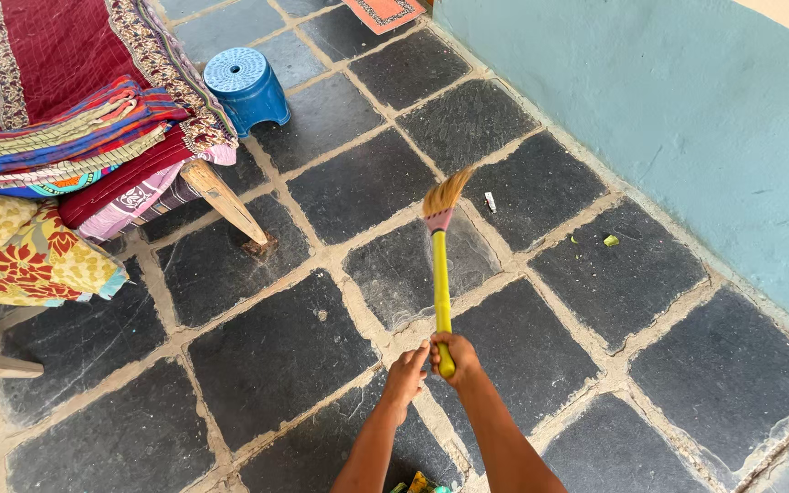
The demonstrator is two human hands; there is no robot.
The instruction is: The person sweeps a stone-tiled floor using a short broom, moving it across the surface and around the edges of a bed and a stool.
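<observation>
Over the dark stone-tile floor (276, 356): broom (440, 265) held out, grass head near the teal wall (687, 100).

Right hand (454, 356) wrapped tight round the butt of the yellow handle; left hand (406, 376) just beside it, fingers loose, whether it grips I cannot tell. Looks light, stiff in the shaft, soft and springy in the bristles; best held low on the handle. Litter scraps (610, 240) lie by the wall; blue stool (247, 87) well apart.
</observation>
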